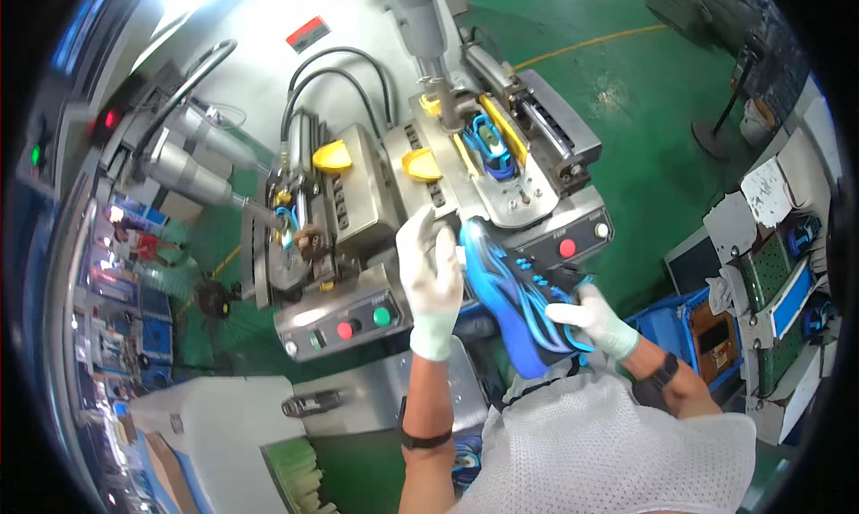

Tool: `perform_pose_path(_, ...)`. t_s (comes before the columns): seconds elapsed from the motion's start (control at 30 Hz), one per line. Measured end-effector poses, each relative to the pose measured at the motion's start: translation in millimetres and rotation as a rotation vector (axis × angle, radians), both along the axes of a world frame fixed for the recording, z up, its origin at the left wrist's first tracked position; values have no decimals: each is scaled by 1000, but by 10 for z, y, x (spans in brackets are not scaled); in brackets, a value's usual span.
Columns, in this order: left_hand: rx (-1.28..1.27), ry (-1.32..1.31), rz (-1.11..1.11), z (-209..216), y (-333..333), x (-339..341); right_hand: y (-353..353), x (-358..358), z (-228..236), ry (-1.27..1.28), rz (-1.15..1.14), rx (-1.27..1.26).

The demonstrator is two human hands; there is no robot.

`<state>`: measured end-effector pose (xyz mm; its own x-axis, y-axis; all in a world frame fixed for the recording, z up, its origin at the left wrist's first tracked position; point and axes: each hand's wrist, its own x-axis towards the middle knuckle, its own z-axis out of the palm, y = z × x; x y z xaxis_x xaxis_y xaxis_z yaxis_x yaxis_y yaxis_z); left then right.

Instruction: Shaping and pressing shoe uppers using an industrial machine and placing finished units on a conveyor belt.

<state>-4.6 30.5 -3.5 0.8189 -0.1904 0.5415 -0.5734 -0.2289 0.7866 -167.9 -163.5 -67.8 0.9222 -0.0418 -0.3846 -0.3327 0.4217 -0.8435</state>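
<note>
A blue and black sneaker (pixel 514 299) is held up in front of me, tilted, its toe pointing away from me and its blue-purple sole side turned to the left. My right hand (pixel 595 322), in a white glove, grips it at the heel and collar. Just left of the toe, my left hand (pixel 431 277), gloved too, has its fingers raised and apart. Whether its thumb side touches the shoe I cannot tell. Beyond, a second blue shoe (pixel 490 145) sits in the right station of a metal pressing machine (pixel 523 205), under a vertical cylinder.
Red (pixel 567 247) and green (pixel 382 316) buttons line the machine's front panels. Yellow guards (pixel 332 157) stand on top. In the left station, another blue shoe (pixel 286 223) partly shows. At right are a blue crate (pixel 662 326) and a rack (pixel 769 308) with shoes.
</note>
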Motion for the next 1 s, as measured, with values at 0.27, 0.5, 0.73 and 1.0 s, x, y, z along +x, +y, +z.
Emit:
perform_pose_path(0.27, 330, 383, 289, -1589, -1955, 2129, -863, -260, 17, -134, -575, -18)
perform_pose_path(0.5, 500, 282, 275, -1969, -2120, 2672, -957, -442, -160, 13, -690, -20)
perform_pose_path(0.73, -225, 795, -261, -972, -901, 2021, -1034, 398, 158, -70, -531, -189)
perform_pose_path(1.0, -241, 965, -90, -768, 1020, -279, -1600, 3396, -205, -10, 117, -23)
